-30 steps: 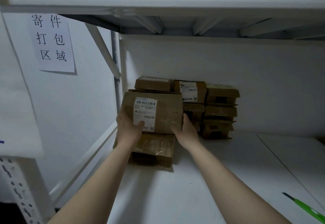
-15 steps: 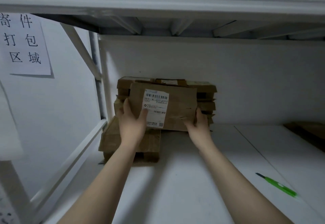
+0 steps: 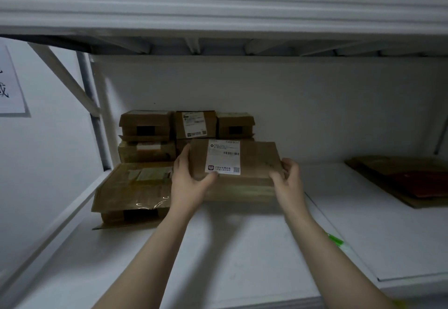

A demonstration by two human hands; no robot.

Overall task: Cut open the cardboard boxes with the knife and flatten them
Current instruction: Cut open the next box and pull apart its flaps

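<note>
Left hand (image 3: 191, 182) and right hand (image 3: 287, 180) clasp a flat brown white-labelled cardboard box (image 3: 254, 160) by its ends, before the stacked brown boxes (image 3: 145, 126). Green knife (image 3: 335, 239) lies on the white shelf (image 3: 242, 265).

PARCEL STOCKROOM AND PACKING BAY

The site is a storage bay fitted with white steel racking (image 3: 101, 119): an upright post, a diagonal brace (image 3: 65, 78), a ribbed upper beam (image 3: 218, 0) and a flat white shelf board (image 3: 242, 248). Taped parcels (image 3: 145, 124) are stacked against the rear panel at the left. The shipping label (image 3: 224, 157) on the nearest cardboard box (image 3: 257, 158) carries a barcode and a QR code. Flattened cardboard (image 3: 407, 180) lies at the right. A printed paper notice (image 3: 9, 85) is fixed to the side wall
</note>
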